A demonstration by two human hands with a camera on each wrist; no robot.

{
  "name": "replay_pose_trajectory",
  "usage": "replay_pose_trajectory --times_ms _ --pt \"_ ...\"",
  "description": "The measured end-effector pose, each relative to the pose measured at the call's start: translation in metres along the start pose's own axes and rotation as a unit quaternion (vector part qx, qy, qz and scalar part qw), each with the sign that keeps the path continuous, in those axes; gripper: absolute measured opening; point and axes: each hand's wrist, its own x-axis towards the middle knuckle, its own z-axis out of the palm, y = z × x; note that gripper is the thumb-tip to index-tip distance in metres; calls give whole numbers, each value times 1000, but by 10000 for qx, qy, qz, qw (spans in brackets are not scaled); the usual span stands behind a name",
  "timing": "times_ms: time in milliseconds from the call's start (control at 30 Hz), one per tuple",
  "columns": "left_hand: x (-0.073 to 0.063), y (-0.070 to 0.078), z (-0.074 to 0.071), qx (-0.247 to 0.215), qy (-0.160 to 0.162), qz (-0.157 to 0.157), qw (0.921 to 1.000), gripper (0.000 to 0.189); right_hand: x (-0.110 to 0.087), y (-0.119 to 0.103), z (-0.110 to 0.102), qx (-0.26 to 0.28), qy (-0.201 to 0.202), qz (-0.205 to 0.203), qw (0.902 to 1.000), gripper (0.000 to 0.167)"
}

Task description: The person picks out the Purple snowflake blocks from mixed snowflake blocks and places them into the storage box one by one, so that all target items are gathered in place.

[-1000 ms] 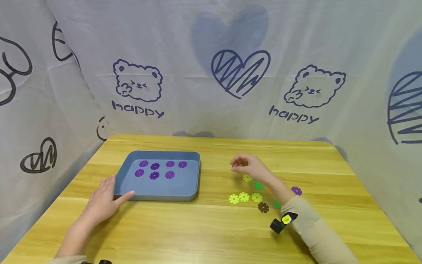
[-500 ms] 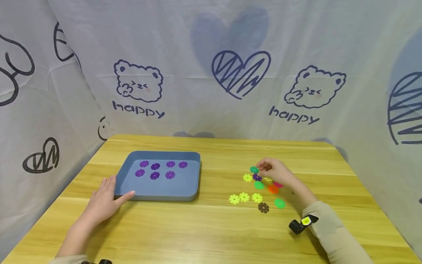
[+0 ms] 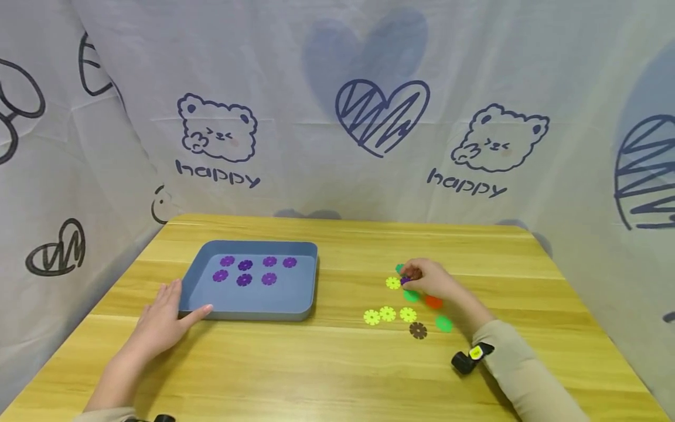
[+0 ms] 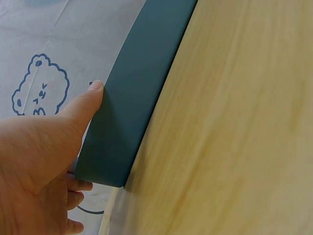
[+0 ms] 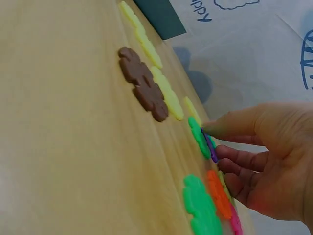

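In the head view, my left hand (image 3: 162, 319) rests at the near left corner of a blue-grey tray (image 3: 253, 315). Its thumb (image 4: 88, 103) touches the tray's front rim, with the other fingers along the left side. Several purple snowflake discs (image 3: 244, 280) lie flat inside. To the right, my right hand (image 3: 429, 278) pinches a purple snowflake disc (image 5: 210, 146) between thumb and fingertips, low over the loose pieces. A green disc (image 5: 198, 137) is close behind it. The fingers partly cover the purple disc in the head view.
Loose yellow discs (image 3: 387, 314), a brown disc (image 3: 418, 330), a green disc (image 3: 444, 323) and an orange disc (image 3: 433, 302) lie around the right hand on the wooden table (image 3: 295, 375). A pink disc (image 5: 235, 220) sits below that hand. A printed white cloth (image 3: 295, 146) hangs behind.
My right hand has moved rightward from above the pile, then down to the purple disc, which it now pinches. The left hand stays at the tray corner.
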Motion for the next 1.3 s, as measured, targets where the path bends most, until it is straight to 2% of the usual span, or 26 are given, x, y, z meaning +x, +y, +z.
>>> replay_pose_trajectory --times_ms 100,267,400,500,667,867,1033,1300 --pt "-1 -1 0 2 2 -19 10000 110 3 -1 3 -37 45 131 9999 24" --pt "-3 -4 1 -32 -8 -39 10000 110 4 -4 5 180 127 343 9992 34" --pt "-4 -5 0 -55 -16 -43 10000 111 4 -6 5 390 220 437 9980 34" --pt "-5 -4 0 -66 -35 -53 10000 111 3 -8 2 649 207 364 9970 33" --pt "-5 -3 0 -55 -42 -70 10000 111 -2 -12 -7 1076 -124 60 9941 33" --pt "-4 -1 -1 -20 -13 -78 10000 112 -1 -12 -9 1603 -342 15 9865 37" --pt "-2 -1 -2 -22 27 -22 10000 112 1 -31 -9 1907 -264 -65 9813 40" --pt "0 -1 -1 7 47 32 10000 110 20 -63 3 1955 -319 -173 9800 36"
